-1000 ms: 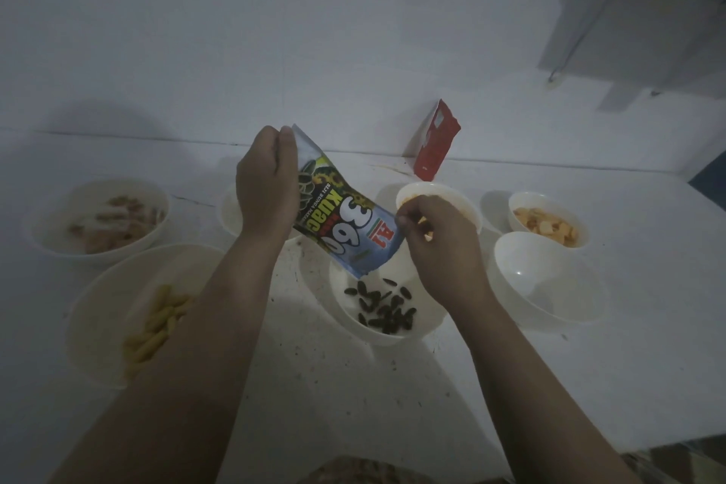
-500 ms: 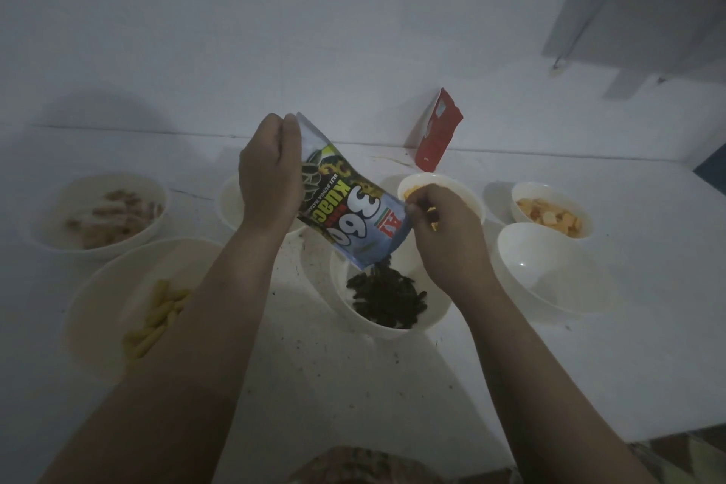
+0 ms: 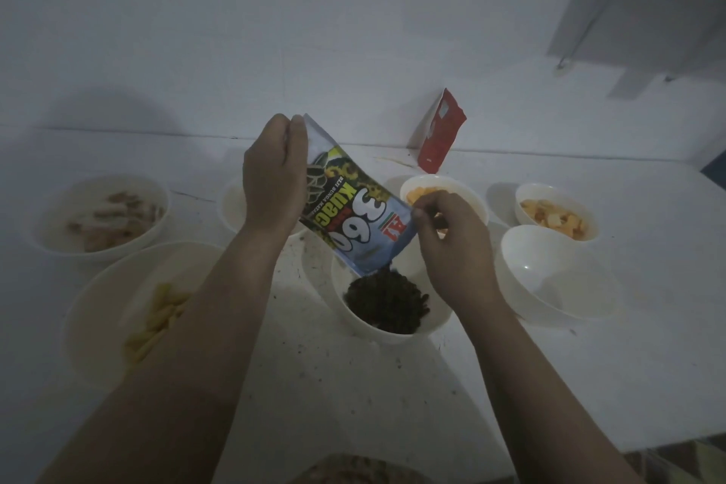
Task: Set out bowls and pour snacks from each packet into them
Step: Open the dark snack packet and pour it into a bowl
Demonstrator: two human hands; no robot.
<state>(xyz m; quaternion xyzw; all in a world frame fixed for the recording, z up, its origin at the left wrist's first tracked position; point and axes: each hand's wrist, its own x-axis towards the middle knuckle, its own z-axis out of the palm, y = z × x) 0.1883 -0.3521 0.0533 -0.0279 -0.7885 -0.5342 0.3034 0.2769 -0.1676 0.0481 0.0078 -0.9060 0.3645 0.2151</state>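
Note:
A blue sunflower-seed packet [image 3: 353, 216] is tipped mouth-down over a white bowl [image 3: 436, 320] in the middle of the table. Dark seeds [image 3: 387, 301] are heaped in that bowl. My left hand [image 3: 273, 173] grips the packet's raised bottom end. My right hand [image 3: 451, 244] pinches the packet's lower corner near the mouth.
White bowls ring the middle one: an empty one [image 3: 558, 279] at right, orange snacks [image 3: 556, 212] beyond it, another orange-filled bowl [image 3: 444, 189] behind my right hand, yellow sticks [image 3: 129, 306] at left, brownish snacks [image 3: 102, 216] far left. A red packet [image 3: 440, 134] leans on the wall.
The seeds in the middle bowl have grown from a few scattered ones to a heap. Both hands hold the packet as before, tipped a little steeper.

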